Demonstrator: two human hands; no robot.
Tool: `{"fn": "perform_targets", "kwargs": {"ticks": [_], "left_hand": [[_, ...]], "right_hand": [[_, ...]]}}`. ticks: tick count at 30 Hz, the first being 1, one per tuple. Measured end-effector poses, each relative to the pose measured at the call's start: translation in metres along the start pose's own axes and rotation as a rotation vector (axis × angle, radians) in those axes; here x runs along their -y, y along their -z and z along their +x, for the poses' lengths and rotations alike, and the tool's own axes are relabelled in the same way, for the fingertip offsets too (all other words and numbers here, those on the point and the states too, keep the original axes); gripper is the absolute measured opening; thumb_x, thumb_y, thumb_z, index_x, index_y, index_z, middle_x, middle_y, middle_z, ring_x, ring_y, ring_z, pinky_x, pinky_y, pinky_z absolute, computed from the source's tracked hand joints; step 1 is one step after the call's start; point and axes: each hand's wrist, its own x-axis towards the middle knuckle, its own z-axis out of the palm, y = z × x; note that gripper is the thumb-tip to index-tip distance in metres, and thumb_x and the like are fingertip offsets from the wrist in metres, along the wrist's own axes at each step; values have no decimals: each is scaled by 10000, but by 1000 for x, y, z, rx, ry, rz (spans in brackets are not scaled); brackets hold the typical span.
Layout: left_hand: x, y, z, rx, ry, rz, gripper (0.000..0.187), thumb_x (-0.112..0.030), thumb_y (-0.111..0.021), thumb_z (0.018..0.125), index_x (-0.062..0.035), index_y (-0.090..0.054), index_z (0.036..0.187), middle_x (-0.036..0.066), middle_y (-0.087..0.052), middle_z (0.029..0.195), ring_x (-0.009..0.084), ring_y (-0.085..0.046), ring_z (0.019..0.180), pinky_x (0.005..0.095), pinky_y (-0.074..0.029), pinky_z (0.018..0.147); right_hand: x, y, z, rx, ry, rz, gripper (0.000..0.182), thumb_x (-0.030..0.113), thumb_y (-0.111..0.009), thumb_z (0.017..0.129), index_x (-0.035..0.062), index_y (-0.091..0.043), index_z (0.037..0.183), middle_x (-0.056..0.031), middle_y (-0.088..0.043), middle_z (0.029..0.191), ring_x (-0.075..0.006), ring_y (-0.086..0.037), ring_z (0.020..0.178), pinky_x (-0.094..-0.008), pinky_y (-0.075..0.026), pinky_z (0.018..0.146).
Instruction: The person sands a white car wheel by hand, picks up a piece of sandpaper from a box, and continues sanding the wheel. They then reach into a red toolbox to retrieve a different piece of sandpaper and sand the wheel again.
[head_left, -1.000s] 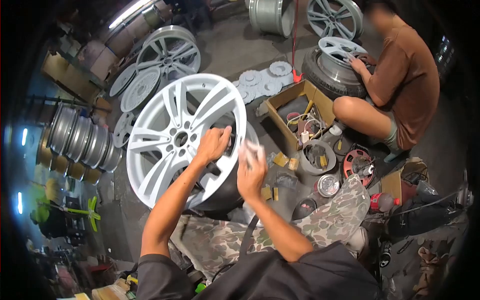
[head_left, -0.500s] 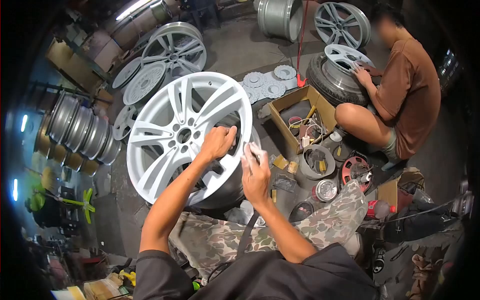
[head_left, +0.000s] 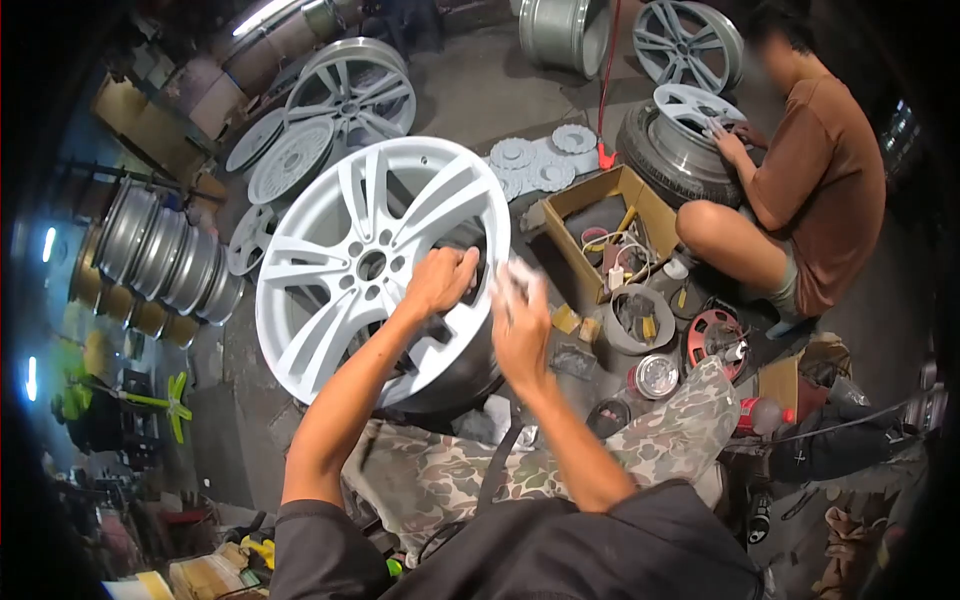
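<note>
A white-grey alloy wheel rim (head_left: 372, 222) with double spokes stands tilted in front of me, resting on something darker beneath it. My left hand (head_left: 443, 280) is closed on a spoke at the rim's right side, its fingers reaching into the gap. At the outer right edge of the rim is my right hand (head_left: 522, 325), its fingers bent together, whitened with dust and blurred by motion. Whatever those fingers may hold is hidden.
A person in a brown shirt (head_left: 835, 180) crouches at right, hands on another rim (head_left: 690, 100) above a tyre (head_left: 640, 150). A cardboard box (head_left: 575, 255) with tools and cords stands between us. Rims (head_left: 150, 245) are stacked at left; a soda bottle (head_left: 762, 415) lies at right.
My right hand has moved slightly up along the rim's outer edge and is more blurred. My left hand keeps its place on the spoke. The whole view has shifted a little.
</note>
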Motion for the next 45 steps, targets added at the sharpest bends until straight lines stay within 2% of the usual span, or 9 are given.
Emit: {"fn": "perform_targets", "kwargs": {"ticks": [12, 15, 19, 23, 28, 34, 36, 41, 45], "left_hand": [[-3, 1, 2, 27, 43, 33, 580, -417, -430, 1017, -25, -704, 689, 147, -697, 668, 354, -698, 724, 456, -529, 770], [-6, 3, 1, 61, 92, 9, 583, -428, -432, 1016, -22, -714, 708, 139, -695, 665, 349, -697, 730, 447, -525, 782], [-6, 3, 3, 20, 19, 75, 590, -432, -441, 1018, -1, -716, 725, 149, -693, 661, 348, -698, 705, 435, -527, 748], [-3, 0, 3, 7, 42, 31, 584, -422, -455, 1018, 14, -714, 730, 176, -678, 643, 367, -688, 673, 442, -527, 726], [-5, 4, 7, 9, -4, 48, 581, -419, -456, 1020, 7, -707, 714, 171, -669, 635, 352, -679, 667, 440, -518, 716], [-8, 4, -1, 34, 54, 91, 587, -434, -449, 1014, -4, -714, 715, 151, -661, 609, 329, -679, 659, 420, -519, 726], [-13, 5, 1, 20, 49, 106, 595, -438, -449, 1014, 0, -710, 706, 151, -657, 601, 327, -679, 658, 413, -520, 721], [-14, 5, -1, 12, 69, 73, 592, -434, -455, 1007, -1, -715, 698, 151, -664, 609, 323, -683, 659, 404, -525, 732], [-19, 8, -2, 29, 55, 72, 587, -431, -446, 1012, 1, -713, 719, 154, -671, 620, 319, -685, 654, 415, -526, 736]], "right_hand": [[9, -5, -19, -80, -65, 68, 312, 68, -611, 997, -65, -653, 1276, -223, -631, 1133, -352, -644, 1077, -404, -494, 949], [1, -14, 9, -101, -279, 109, 276, 31, -612, 980, -71, -677, 1229, -204, -652, 1118, -352, -662, 1089, -407, -530, 913], [19, -11, -22, -181, -102, 93, 276, 67, -603, 996, -89, -670, 1214, -214, -645, 1097, -365, -663, 1006, -416, -519, 861], [2, -15, 4, -193, -192, 110, 285, 72, -616, 992, -89, -669, 1221, -216, -646, 1095, -363, -661, 996, -408, -520, 853], [18, -19, -29, -263, -193, 127, 314, 131, -600, 1022, -30, -667, 1283, -149, -656, 1035, -225, -657, 893, -349, -516, 776], [6, -14, -4, -107, -456, 245, 313, 150, -552, 1055, -46, -649, 1279, -168, -644, 1000, -254, -657, 858, -338, -509, 774], [22, -18, -28, -247, -384, 318, 309, 165, -561, 1052, -46, -668, 1250, -158, -704, 1054, -217, -676, 966, -311, -508, 828], [-19, -24, 10, -110, -481, 242, 292, 187, -560, 1058, -15, -686, 1226, -133, -690, 979, -155, -590, 754, -320, -480, 672], [7, -15, -19, -145, -401, 274, 319, 177, -527, 1064, -49, -659, 1246, -193, -660, 988, -269, -646, 818, -369, -492, 714]]}}
